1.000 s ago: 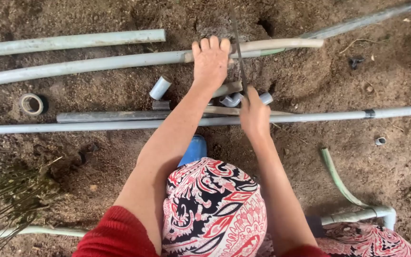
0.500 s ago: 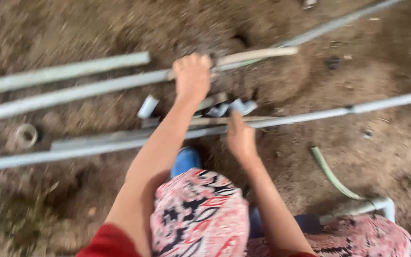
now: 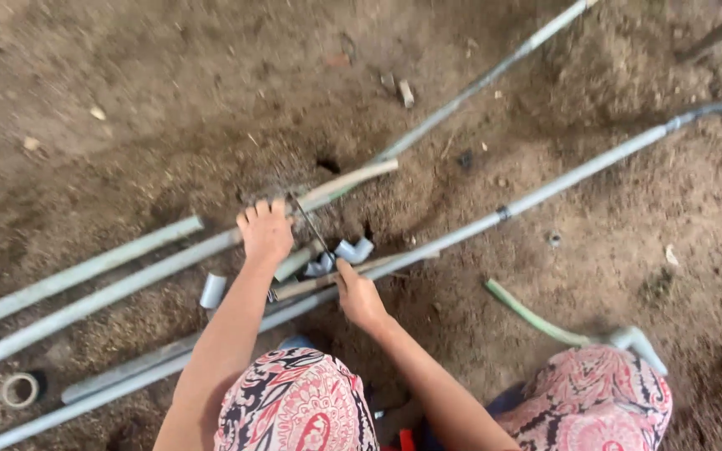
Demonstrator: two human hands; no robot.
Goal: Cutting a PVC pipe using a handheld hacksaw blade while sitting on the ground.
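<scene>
Head view: left hand (image 3: 266,231) flat, palm down on pale pipe (image 3: 127,280), pinning it to dirt (image 3: 169,100), likely to steady it. Right hand (image 3: 361,296) half-curled beside saw (image 3: 315,230) and grey fittings (image 3: 353,249); whether it grips anything, cannot tell. Long pipe (image 3: 545,190) crosses just beyond. Tape roll (image 3: 20,389) well apart.

Matt grey plastic pipes (image 3: 110,288) lie on rough, crumbly soil (image 3: 169,108).

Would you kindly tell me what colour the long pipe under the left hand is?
The long plastic pipe pressed by the left hand is pale grey, seen in the head view.
</scene>
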